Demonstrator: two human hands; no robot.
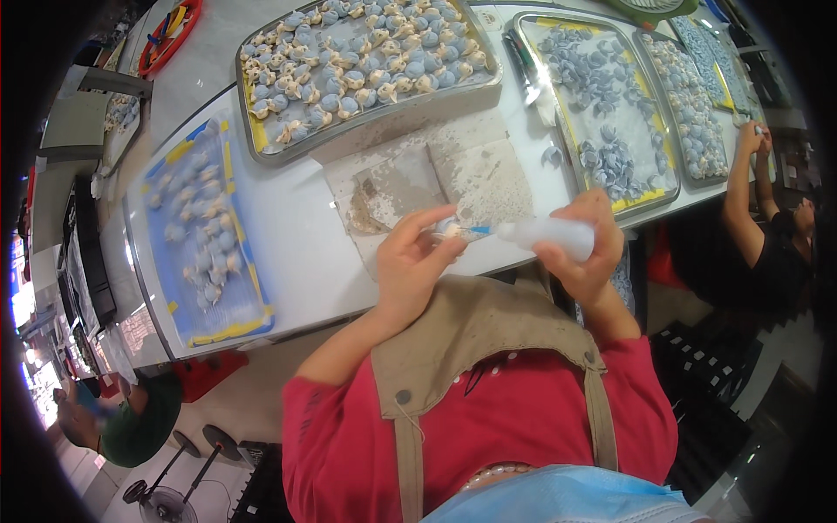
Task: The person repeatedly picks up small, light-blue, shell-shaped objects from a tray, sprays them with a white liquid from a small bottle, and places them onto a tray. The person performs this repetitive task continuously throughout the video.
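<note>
Between the thumb and fingers of my left hand [410,261] is a small cream and blue figurine [448,229], partly hidden by the fingertips. My right hand [597,248] is wrapped round a white squeeze bottle [551,234], tipped sideways. Its thin blue nozzle [479,229] points left, at or very near the figurine; whether they touch I cannot tell. Under both hands' far side lies an opened cardboard piece [493,179], stained and speckled. One loose blue petal-like piece [552,156] rests on the table just right of it.
A metal tray [384,112] full of blue and cream figurines stands beyond the cardboard. To the left sits a blue tray [166,292] with more. At right, a tray [571,131] holds blue curved pieces, beside another figurine tray [708,180]. A co-worker's hands [755,138] work farther right.
</note>
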